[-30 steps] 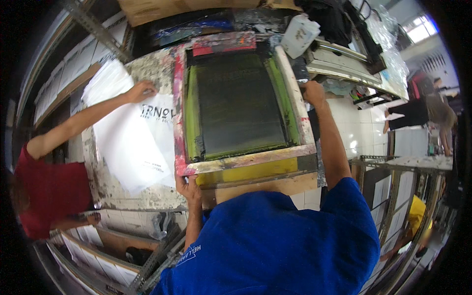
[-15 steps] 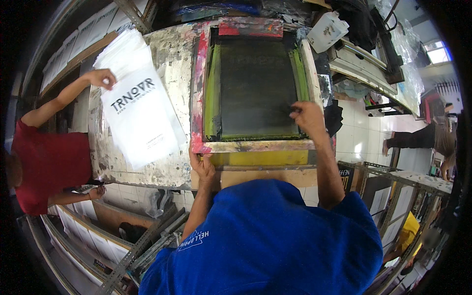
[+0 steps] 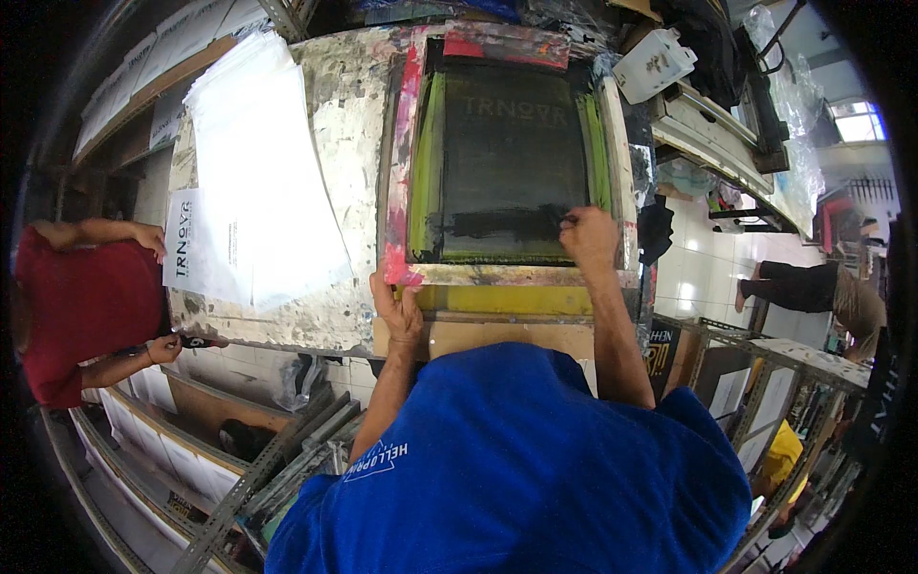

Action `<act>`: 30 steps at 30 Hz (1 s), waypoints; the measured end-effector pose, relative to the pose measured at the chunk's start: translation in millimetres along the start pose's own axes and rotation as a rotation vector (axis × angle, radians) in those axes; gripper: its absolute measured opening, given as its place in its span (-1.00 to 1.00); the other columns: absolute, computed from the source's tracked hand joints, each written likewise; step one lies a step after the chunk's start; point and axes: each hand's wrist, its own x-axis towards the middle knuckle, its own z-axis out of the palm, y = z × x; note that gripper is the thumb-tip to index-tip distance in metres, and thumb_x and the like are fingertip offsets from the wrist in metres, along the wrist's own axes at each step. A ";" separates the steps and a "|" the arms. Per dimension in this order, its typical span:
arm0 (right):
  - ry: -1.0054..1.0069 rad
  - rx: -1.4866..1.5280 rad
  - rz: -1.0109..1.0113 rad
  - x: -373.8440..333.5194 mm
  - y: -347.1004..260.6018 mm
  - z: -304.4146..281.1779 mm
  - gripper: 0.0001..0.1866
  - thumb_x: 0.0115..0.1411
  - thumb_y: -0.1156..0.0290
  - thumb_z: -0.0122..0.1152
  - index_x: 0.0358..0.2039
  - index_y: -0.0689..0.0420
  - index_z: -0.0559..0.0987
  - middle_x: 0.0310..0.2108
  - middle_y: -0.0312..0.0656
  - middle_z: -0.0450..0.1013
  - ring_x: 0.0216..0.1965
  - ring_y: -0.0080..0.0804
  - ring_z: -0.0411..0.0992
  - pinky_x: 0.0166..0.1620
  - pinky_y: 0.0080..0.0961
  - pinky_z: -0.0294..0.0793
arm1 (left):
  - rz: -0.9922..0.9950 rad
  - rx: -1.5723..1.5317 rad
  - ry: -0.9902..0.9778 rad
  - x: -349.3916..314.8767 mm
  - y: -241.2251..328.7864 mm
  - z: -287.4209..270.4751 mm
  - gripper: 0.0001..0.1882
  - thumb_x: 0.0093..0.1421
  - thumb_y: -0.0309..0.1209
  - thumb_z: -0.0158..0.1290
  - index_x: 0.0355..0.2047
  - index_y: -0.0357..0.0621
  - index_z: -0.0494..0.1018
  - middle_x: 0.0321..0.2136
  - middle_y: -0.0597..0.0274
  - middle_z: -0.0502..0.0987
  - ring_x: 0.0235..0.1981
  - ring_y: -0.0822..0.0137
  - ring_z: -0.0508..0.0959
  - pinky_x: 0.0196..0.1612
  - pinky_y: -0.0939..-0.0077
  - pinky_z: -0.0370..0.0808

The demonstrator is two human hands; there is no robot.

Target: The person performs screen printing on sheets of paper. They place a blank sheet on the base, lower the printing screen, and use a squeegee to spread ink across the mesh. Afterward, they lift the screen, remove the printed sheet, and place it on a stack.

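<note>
A screen-printing frame (image 3: 396, 182) with a dark mesh (image 3: 512, 177) and yellow-green edges lies on the worktable in front of me. My left hand (image 3: 399, 314) is at its near left corner, thumb and fingers closed on the wooden edge. Over the near right part of the mesh, my right hand (image 3: 587, 241) is closed, pinching something dark that I cannot make out. A black band crosses the mesh just left of that hand; whether it is ink or a tool is unclear. Pale lettering shows at the mesh's far end. Beneath the frame's near edge lies a yellow surface (image 3: 507, 299).
Left of the frame, a stack of white sheets (image 3: 263, 163) lies on the paint-stained worktable (image 3: 349, 115). A co-worker in red (image 3: 91, 301) holds a printed sheet (image 3: 182, 251) at its left edge. A white container (image 3: 655, 65) stands at the back right. Metal racks flank the floor.
My right hand has come slightly nearer, and a black band now shows on the mesh. The co-worker's hand has moved left and nearer, with a printed sheet turned off the stack.
</note>
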 end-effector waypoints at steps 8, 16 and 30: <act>0.101 0.144 -0.477 5.3 -107.3 62.0 -0.77 -0.09 0.37 0.40 -0.35 0.08 0.73 -0.19 0.00 0.61 -0.17 -0.06 0.59 -0.09 -0.13 0.60 | 0.032 0.041 -0.009 0.7 0.2 0.7 -0.43 0.15 -0.53 0.12 0.20 -0.34 0.36 -0.17 0.09 0.40 -0.10 0.19 0.43 0.05 0.36 0.36; 0.025 0.038 -0.141 -0.2 -5.8 12.7 -0.69 -0.11 0.39 0.42 -0.28 0.13 0.74 -0.26 0.01 0.63 -0.22 -0.05 0.61 -0.03 -0.18 0.59 | -0.023 -0.023 0.016 -1.8 -7.0 -0.8 -0.40 0.12 -0.53 0.13 0.21 -0.34 0.36 -0.20 0.11 0.39 -0.12 0.20 0.41 0.06 0.36 0.35; 0.179 0.351 -0.070 3.3 39.3 -55.2 -0.75 -0.04 0.40 0.39 -0.31 0.21 0.70 -0.39 0.06 0.62 -0.34 0.03 0.61 -0.20 -0.18 0.58 | 0.005 0.039 -0.034 -4.7 -16.7 -8.7 -0.57 0.22 -0.55 0.05 0.11 -0.30 0.33 -0.12 0.17 0.41 -0.07 0.30 0.43 0.07 0.43 0.35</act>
